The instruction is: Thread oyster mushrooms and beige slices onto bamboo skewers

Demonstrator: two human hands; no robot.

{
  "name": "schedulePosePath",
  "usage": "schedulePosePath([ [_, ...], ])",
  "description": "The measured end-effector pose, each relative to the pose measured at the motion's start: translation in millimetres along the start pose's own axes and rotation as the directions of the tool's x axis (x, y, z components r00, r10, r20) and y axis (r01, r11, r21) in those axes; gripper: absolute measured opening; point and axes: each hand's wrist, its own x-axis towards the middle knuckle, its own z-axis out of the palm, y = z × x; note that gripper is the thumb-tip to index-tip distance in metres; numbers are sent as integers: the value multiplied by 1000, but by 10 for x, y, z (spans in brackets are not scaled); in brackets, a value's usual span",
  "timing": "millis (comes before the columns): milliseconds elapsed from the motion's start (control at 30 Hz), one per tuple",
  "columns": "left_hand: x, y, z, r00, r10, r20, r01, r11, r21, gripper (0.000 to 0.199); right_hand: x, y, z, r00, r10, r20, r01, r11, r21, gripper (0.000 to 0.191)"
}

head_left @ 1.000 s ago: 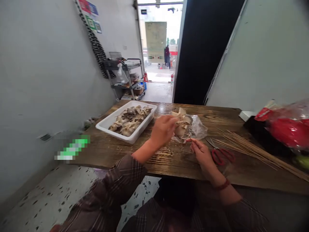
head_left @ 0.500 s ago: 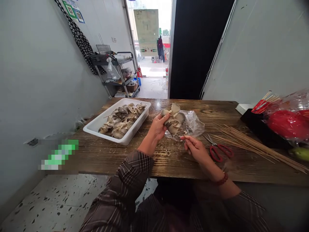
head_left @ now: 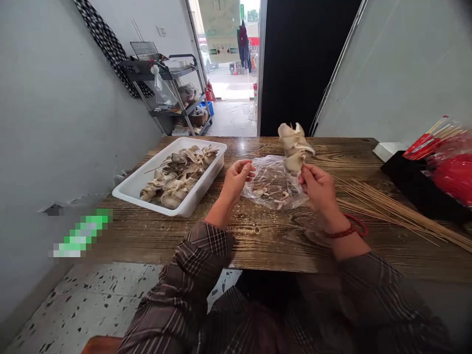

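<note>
My right hand [head_left: 317, 189] grips the lower end of a skewer threaded with grey-white mushrooms [head_left: 295, 147], held upright above the table. My left hand [head_left: 238, 179] is apart from it, fingers loosely curled with gaps between them and nothing held. Between and beyond the hands a clear plastic bag [head_left: 263, 172] lies flat, with a few small mushroom pieces [head_left: 282, 200] on it. To the left, a white tray [head_left: 190, 209] holds several skewered mushrooms [head_left: 177, 182]. Thin bamboo skewers [head_left: 398, 206] lie spread at the right.
Red-handled scissors [head_left: 361, 223] are mostly hidden behind my right wrist. A black box [head_left: 413, 184] with red-wrapped sticks and a red bundle [head_left: 455, 174] stands at the table's right. A grey cart [head_left: 177, 73] is beyond the table, by the doorway.
My left hand has let go of the mushrooms. My right hand has raised the skewer up and to the right, uncovering the plastic bag. The view has tilted down slightly.
</note>
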Motion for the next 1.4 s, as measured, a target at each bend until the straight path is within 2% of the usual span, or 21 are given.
schedulePosePath([
  [33, 17, -60, -36, 1000, 23, 1, -23, 994, 106, 21, 46, 0, -14, 1000, 12, -20, -11, 999, 50, 37],
  [100, 34, -182, -75, 996, 55, 74, -77, 937, 341, 14, 82, 20, -8, 998, 35, -58, -29, 993, 113, 36],
  [167, 29, -281, -89, 977, 61, 203, -167, 812, 559, 9, 59, 72, 19, 998, 45, -54, -39, 994, 103, 36],
  [233, 10, -342, -98, 953, 29, 302, -248, 652, 717, 7, 12, 135, 39, 998, 45, -39, -42, 996, 73, 37],
  [367, -44, -375, -99, 940, -46, 339, -294, 396, 870, 11, -54, 194, 23, 1000, -10, 4, 10, 999, -31, 36],
  [433, -65, -382, -81, 934, -60, 352, -316, 321, 893, 14, -70, 184, 11, 999, -24, 23, 26, 996, -80, 35],
  [500, -73, -397, -62, 932, -58, 357, -327, 288, 900, 14, -86, 168, 11, 999, -19, 41, 23, 994, -107, 35],
  [567, -59, -417, -65, 941, -41, 337, -308, 315, 898, 9, -106, 157, 24, 999, -16, 50, 22, 994, -111, 35],
  [700, 11, -440, -155, 960, 21, 280, -256, 471, 844, 12, -144, 148, 59, 999, -11, 47, 16, 995, -97, 34],
  [800, 44, -441, -236, 955, 20, 295, -257, 552, 793, 11, -155, 158, 73, 998, -20, 55, 26, 994, -109, 33],
  [933, 48, -457, -267, 937, -23, 348, -272, 575, 772, 17, -157, 193, 79, 997, -31, 66, 39, 992, -118, 32],
  [1033, 53, -481, -250, 951, 5, 309, -260, 556, 790, 15, -164, 194, 92, 998, -21, 59, 28, 992, -120, 32],
  [1100, 62, -487, -240, 965, 39, 260, -230, 604, 763, 11, -173, 175, 104, 998, -19, 54, 25, 993, -117, 32],
  [1133, 67, -483, -238, 974, 50, 222, -199, 662, 723, 8, -179, 162, 109, 998, -17, 55, 23, 993, -116, 33],
  [1200, 75, -457, -246, 992, 37, 123, -99, 833, 544, 3, -191, 140, 116, 998, -13, 65, 21, 993, -115, 34],
  [1267, 78, -408, -269, 999, -39, 34, 30, 972, 233, 15, -206, 123, 116, 996, -15, 93, 26, 992, -126, 34],
  [1333, 77, -347, -304, 992, -124, -6, 123, 990, -73, 26, -224, 109, 114, 990, -31, 140, 53, 986, -156, 33],
  [1400, 75, -293, -340, 985, -170, -27, 158, 954, -253, 32, -246, 94, 114, 977, -69, 202, 112, 972, -207, 30],
])
